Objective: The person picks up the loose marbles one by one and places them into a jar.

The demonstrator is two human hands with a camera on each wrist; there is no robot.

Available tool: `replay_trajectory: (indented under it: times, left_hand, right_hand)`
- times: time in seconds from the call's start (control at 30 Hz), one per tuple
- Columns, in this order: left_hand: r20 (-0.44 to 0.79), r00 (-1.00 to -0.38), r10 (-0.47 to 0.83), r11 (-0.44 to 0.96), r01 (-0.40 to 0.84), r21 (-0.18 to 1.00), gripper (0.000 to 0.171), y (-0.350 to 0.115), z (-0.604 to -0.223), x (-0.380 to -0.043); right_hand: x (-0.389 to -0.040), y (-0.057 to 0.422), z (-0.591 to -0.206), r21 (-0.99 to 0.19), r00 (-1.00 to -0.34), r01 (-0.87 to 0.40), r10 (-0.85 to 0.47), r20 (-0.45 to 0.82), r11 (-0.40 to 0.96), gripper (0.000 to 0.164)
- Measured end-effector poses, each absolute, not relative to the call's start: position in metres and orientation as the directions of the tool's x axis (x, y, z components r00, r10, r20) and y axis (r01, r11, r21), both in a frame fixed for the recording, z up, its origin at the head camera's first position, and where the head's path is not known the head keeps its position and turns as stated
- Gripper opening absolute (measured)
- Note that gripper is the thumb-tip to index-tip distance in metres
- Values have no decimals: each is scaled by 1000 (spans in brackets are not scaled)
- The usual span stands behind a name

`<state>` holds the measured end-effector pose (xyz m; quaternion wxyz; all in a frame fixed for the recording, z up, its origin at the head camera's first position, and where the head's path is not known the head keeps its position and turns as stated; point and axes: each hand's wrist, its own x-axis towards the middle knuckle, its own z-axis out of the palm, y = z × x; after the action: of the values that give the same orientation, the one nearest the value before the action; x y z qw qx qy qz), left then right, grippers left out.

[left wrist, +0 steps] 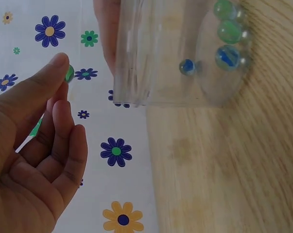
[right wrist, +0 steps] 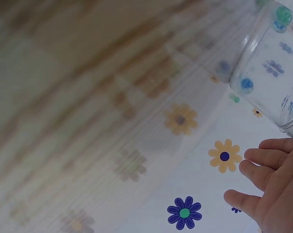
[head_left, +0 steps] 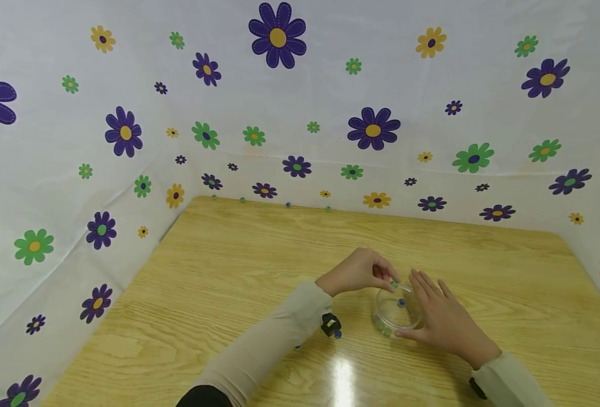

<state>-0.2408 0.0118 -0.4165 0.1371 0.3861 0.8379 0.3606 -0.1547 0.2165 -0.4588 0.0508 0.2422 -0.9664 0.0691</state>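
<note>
One green marble sat pinched between the thumb and finger of my left hand, near the mouth of a clear jar that stood on the bench with blue and green marbles inside, while my right hand was spread beside it.

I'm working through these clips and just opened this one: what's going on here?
A person's left hand pinches a green marble near the mouth of a clear jar; that marble is not yet inside. The right hand is beside the jar, its fingers straight. Several green and blue marbles already lie in the jar, which stands on a table. A few other marbles sit along the table's far edge.
</note>
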Motion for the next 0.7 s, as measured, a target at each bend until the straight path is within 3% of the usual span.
replay_trajectory:
  times: [0.33,0.7]
  left_hand:
    - [15,-677,736,441,496,748,13,11,-428,-244]
    - [17,-655,755,435,520,735,17,10,-432,-246]
  right_hand:
    - [-155,216,-460,-108,-876,-476,-461,141,873,111]
    - [-155,215,-459,-121,-882,-467,-454,125,876,111]
